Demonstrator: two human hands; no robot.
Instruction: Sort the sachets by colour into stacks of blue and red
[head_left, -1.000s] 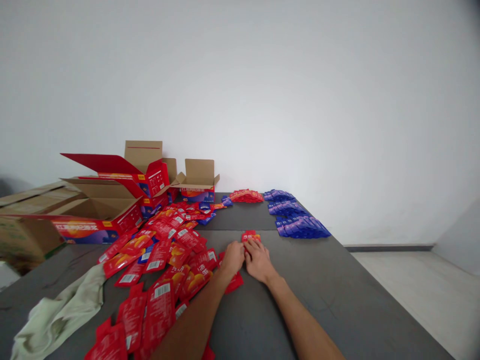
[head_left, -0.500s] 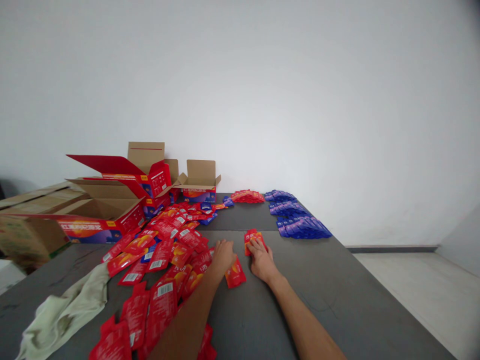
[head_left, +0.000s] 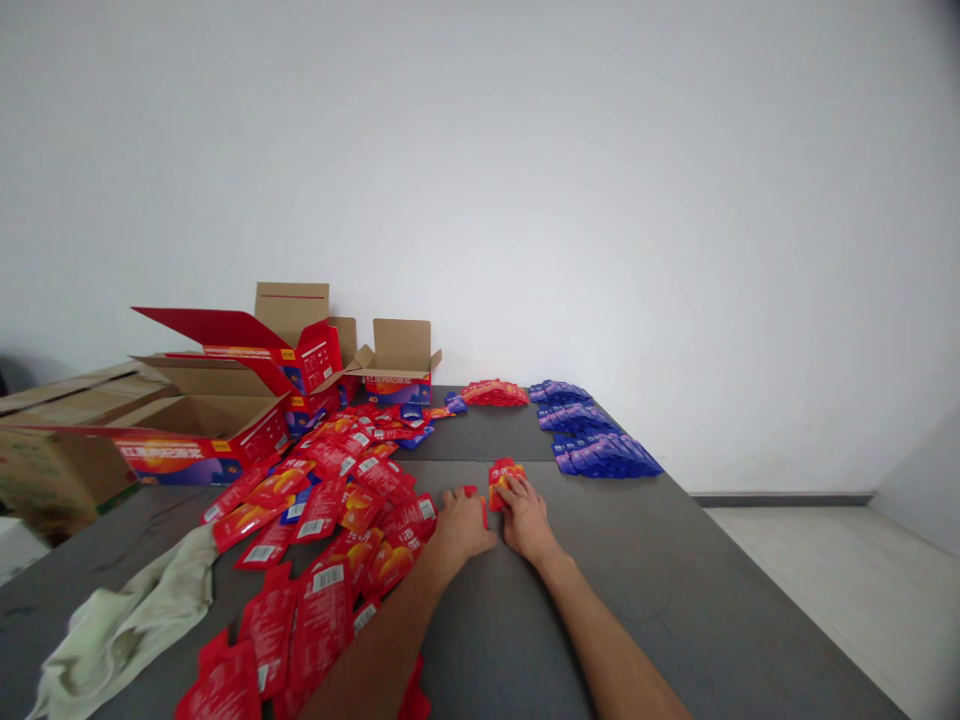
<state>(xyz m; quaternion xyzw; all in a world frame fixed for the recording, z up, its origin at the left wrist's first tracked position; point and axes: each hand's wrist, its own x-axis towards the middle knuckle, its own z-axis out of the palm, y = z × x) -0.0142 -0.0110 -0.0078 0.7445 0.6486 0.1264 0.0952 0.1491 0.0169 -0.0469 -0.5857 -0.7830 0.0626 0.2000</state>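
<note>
My left hand (head_left: 463, 522) is curled over a red pouch (head_left: 471, 491), most of which it hides; only the top and right edge show. Just right of it, my right hand (head_left: 531, 518) has its fingers closed on another red pouch (head_left: 501, 470) with an orange picture, lying on the dark table. Whether more pouches lie beneath that one, I cannot tell. The two pouches are close together, a narrow gap between them. To the left spreads a loose heap of red pouches (head_left: 322, 595), some with barcodes facing up and a few blue ones among them.
Overlapping rows of blue pouches (head_left: 604, 454) lie at the table's far right edge, beside a row of red pouches (head_left: 495, 393). Open printed cartons (head_left: 184, 462) and a smaller open box (head_left: 397, 388) stand at the back left. A pale cloth (head_left: 131, 620) lies front left.
My left hand has moved right from the heap's edge onto the single red pouch, which has shifted up beside the other. My right hand has stayed nearly in place.
</note>
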